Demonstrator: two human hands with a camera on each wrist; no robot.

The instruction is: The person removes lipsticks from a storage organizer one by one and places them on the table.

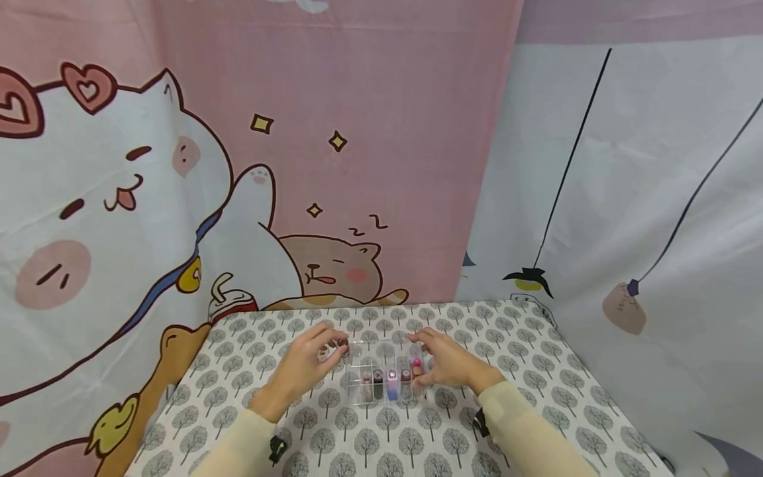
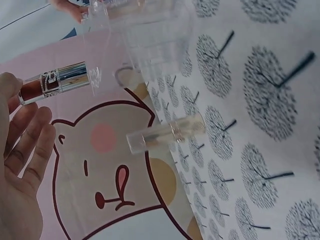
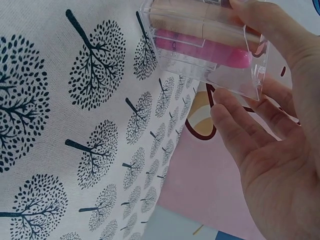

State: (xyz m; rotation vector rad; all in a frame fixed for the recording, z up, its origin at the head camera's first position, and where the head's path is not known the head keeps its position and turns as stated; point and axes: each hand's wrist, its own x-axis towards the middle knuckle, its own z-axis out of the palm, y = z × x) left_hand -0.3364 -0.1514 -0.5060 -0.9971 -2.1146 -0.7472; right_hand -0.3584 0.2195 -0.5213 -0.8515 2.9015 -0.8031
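A clear plastic organizer (image 1: 359, 400) with divided compartments stands on the table, several lip-makeup tubes upright in its front part. My left hand (image 1: 306, 358) pinches a lip gloss tube (image 2: 55, 83) with a dark red body and a shiny silver cap between thumb and fingers, beside the organizer's left side. In the left wrist view, a clear tube with a gold band (image 2: 172, 132) stands on the cloth near that hand. My right hand (image 1: 446, 360) holds the organizer's right side, thumb at the front and fingers toward the back. By it, a bright pink tube (image 3: 202, 48) stands inside the organizer.
A white cloth with grey tree prints (image 1: 366, 440) covers the table. Behind it hangs a pink curtain (image 1: 411, 165) with cartoon cats, and a pale curtain (image 1: 656, 199) hangs on the right.
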